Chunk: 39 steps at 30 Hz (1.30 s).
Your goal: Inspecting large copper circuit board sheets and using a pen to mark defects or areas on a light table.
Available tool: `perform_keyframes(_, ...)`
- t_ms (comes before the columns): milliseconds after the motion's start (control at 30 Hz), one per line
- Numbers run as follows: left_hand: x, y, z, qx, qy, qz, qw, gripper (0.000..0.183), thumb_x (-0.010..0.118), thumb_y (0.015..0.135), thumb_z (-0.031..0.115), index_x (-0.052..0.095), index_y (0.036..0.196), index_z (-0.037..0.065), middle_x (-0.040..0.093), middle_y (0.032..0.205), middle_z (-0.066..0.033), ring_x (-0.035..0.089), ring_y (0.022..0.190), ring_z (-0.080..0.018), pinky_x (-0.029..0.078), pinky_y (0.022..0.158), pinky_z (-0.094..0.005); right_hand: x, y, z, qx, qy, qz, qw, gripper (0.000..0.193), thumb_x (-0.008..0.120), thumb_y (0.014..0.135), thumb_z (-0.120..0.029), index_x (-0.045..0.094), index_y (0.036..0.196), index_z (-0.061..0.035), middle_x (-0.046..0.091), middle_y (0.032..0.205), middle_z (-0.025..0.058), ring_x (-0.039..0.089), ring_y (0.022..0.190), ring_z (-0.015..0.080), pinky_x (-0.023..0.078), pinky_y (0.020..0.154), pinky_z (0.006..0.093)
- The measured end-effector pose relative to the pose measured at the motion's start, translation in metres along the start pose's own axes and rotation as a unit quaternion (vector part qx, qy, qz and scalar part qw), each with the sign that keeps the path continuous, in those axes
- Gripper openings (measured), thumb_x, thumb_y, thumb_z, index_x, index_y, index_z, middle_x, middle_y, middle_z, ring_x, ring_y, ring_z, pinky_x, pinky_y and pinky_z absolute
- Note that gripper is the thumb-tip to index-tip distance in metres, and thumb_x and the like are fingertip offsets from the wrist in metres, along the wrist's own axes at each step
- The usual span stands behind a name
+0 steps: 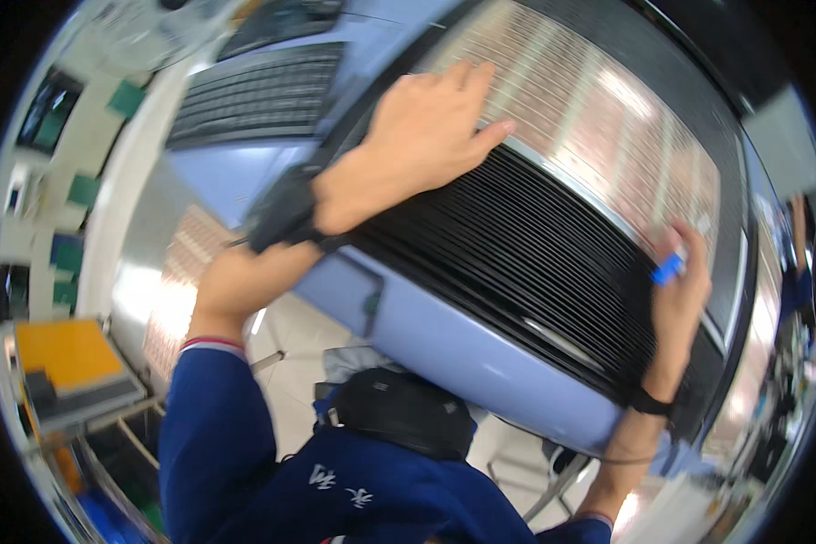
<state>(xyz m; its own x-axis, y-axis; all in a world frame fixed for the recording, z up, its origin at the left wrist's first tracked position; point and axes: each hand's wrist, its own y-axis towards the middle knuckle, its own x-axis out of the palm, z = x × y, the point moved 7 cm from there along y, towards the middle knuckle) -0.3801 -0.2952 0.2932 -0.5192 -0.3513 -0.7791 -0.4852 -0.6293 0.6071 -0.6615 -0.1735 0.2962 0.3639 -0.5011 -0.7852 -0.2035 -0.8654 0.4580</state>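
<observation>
My left hand [431,127] lies at the near left edge of a large copper-coloured sheet [562,100] with rows of small repeating patterns, its fingers stretched out. A black device is strapped at my left wrist. Over the near right corner of the same sheet, my right hand [684,290] is closed on a small bright blue object [668,269], too blurred to name more exactly. A black band circles my right wrist. The sheet rests on the bed of a machine [480,317], with a black ribbed bellows cover [526,236] along its near side.
A black keyboard [254,95] sits at the far left. Another patterned copper sheet [186,272] is beside my left arm. Lower left stands an orange-topped box [68,354] by a rack. A black waist pouch [399,412] is at my front, and stool legs show under the machine.
</observation>
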Motion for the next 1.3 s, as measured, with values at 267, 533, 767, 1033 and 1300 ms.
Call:
perform_keyframes(267,0.007,-0.010,-0.034,-0.150,-0.006,-0.042,0.988,0.042,0.062,0.084,0.035,0.061,0.100,-0.004,0.061,0.101,-0.0244,0.064,0.085,-0.0386,0.051,0.076,-0.0474,0.020,-0.016,0.054,-0.007,0.025,-0.161,0.987,0.050,0.060,0.096,-0.026,0.047,0.137,-0.0001,0.058,0.126,0.0194,0.054,0.119,0.0228,0.042,0.100,0.0339)
perform_keyframes(533,-0.050,-0.004,-0.066,-0.137,-0.461,0.327,0.814,0.043,0.063,0.084,0.011,0.046,0.120,-0.007,0.050,0.113,-0.0232,0.064,0.084,-0.0291,0.052,0.076,-0.0352,-0.005,0.008,0.051,-0.077,-0.037,-0.013,0.996,0.043,0.055,0.099,-0.029,0.053,0.128,0.0025,0.062,0.119,0.0181,0.059,0.110,0.0269,0.044,0.094,0.0357)
perform_keyframes(767,-0.044,-0.020,0.019,-0.164,-0.476,0.050,0.862,0.094,0.069,0.080,0.045,0.029,0.140,-0.015,0.028,0.145,-0.0376,0.029,0.137,-0.0449,0.025,0.115,-0.0413,-0.020,-0.045,-0.057,0.001,0.045,0.014,0.999,0.030,0.054,0.098,-0.020,0.060,0.118,0.0025,0.061,0.118,0.0177,0.058,0.109,0.0247,0.045,0.095,0.0371)
perform_keyframes(1033,-0.118,-0.178,-0.040,-0.308,-0.557,0.038,0.771,0.033,0.060,0.089,0.014,0.060,0.116,-0.004,0.066,0.095,-0.0088,0.062,0.077,-0.0163,0.052,0.066,-0.0332,-0.099,-0.173,-0.033,0.097,0.521,0.130,0.838,0.068,0.034,0.101,-0.050,0.041,0.137,0.0069,0.060,0.118,0.0245,0.059,0.112,0.0311,0.045,0.100,0.0439)
perform_keyframes(1300,-0.083,-0.249,-0.129,-0.288,-0.496,0.250,0.780,0.069,0.056,0.086,0.031,0.035,0.138,-0.008,0.047,0.135,-0.0217,0.051,0.119,-0.0304,0.042,0.101,-0.0464,-0.051,-0.197,0.023,0.213,0.506,0.307,0.778,0.011,0.061,0.095,-0.011,0.057,0.087,-0.0046,0.054,0.074,0.0008,0.046,0.059,0.0053,0.035,0.053,0.0204)
